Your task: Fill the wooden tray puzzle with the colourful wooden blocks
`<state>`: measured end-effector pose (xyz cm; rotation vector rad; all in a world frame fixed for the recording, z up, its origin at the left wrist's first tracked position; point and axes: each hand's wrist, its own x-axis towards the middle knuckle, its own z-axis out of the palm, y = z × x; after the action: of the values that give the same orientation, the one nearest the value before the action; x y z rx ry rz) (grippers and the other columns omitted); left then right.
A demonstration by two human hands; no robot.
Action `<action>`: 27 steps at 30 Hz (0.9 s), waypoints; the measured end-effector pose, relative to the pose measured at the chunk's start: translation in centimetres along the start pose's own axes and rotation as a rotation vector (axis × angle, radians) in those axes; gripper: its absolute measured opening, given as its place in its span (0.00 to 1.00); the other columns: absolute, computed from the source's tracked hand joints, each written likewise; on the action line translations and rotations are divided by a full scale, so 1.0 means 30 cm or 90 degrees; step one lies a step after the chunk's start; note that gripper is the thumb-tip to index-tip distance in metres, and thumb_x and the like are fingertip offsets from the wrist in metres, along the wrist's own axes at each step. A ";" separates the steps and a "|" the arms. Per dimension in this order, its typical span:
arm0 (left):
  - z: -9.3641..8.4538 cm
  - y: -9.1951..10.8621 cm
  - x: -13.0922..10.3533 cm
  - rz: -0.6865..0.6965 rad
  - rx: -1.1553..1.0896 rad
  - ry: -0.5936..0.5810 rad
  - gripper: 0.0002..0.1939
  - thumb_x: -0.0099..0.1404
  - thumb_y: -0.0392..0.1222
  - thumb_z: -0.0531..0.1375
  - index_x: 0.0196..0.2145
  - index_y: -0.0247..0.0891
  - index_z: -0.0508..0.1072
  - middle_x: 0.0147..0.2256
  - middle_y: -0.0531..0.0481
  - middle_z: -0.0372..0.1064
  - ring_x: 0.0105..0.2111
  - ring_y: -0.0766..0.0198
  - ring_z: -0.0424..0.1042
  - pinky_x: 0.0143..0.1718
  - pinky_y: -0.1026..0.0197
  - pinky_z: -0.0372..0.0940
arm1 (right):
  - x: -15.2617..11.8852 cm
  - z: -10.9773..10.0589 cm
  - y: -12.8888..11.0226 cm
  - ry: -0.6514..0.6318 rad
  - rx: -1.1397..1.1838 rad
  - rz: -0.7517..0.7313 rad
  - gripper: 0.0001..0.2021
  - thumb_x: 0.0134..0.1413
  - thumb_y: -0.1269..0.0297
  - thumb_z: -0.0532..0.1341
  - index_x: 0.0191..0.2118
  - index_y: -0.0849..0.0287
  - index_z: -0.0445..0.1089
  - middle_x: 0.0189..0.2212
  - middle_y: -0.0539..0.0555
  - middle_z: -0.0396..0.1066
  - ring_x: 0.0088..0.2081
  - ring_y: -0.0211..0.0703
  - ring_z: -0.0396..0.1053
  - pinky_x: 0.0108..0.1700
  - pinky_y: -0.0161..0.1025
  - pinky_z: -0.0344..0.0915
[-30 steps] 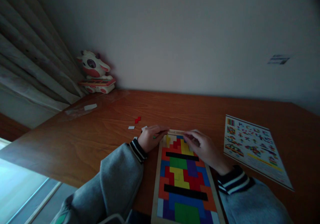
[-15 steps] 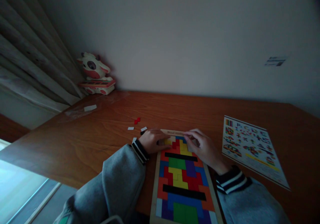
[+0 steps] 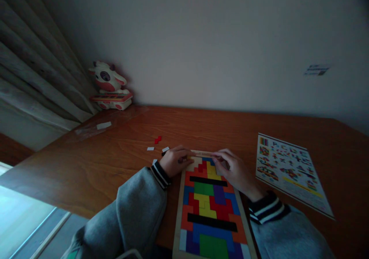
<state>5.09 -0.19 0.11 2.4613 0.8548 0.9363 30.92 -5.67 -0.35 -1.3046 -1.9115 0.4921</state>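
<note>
A wooden puzzle board (image 3: 176,228) lies lengthwise before me, filled with coloured block pieces and two black bars (image 3: 211,222). At its far left corner my left hand (image 3: 175,161) is closed, with a bit of yellow puzzle piece (image 3: 188,157) showing at the fingertips. Pale bare wood (image 3: 197,161) shows beside those fingers. My right hand (image 3: 233,170) rests over the far right corner, thumb and fingers closed at the top rim. What lies under its palm is partly hidden.
Left of the board lie a red piece (image 3: 158,140), white pieces (image 3: 150,149) and a partly hidden black one. A printed pattern sheet (image 3: 291,170) lies at right. A cow toy with keyboard (image 3: 111,86) and clear plastic wrap (image 3: 93,130) are at back left.
My left fingers have pulled back slightly toward the board's far left corner. Yellow that showed there has gone, leaving pale wood. My right hand has hardly moved.
</note>
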 end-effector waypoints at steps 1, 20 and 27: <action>-0.006 -0.007 0.000 -0.006 0.019 0.028 0.08 0.67 0.41 0.60 0.42 0.39 0.77 0.41 0.47 0.74 0.36 0.65 0.74 0.39 0.64 0.71 | 0.000 -0.001 0.002 0.000 -0.001 0.005 0.12 0.65 0.58 0.55 0.45 0.56 0.72 0.40 0.56 0.71 0.41 0.45 0.72 0.43 0.43 0.69; 0.018 0.061 0.001 0.078 0.132 -0.082 0.18 0.74 0.46 0.50 0.52 0.38 0.73 0.39 0.43 0.74 0.41 0.59 0.73 0.45 0.54 0.65 | 0.000 -0.150 0.004 -0.126 0.740 0.540 0.13 0.58 0.62 0.63 0.47 0.60 0.69 0.42 0.62 0.78 0.43 0.49 0.77 0.50 0.49 0.72; 0.024 0.060 0.003 0.096 0.092 -0.120 0.18 0.74 0.45 0.49 0.53 0.37 0.72 0.45 0.41 0.74 0.47 0.58 0.71 0.50 0.54 0.66 | 0.013 -0.138 -0.021 -0.165 0.787 0.573 0.10 0.61 0.64 0.61 0.47 0.61 0.70 0.45 0.62 0.77 0.45 0.47 0.77 0.53 0.48 0.70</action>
<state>6.38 -1.58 0.59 2.7177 0.7045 0.6970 33.62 -5.98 2.86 -1.1057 -0.6696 1.9528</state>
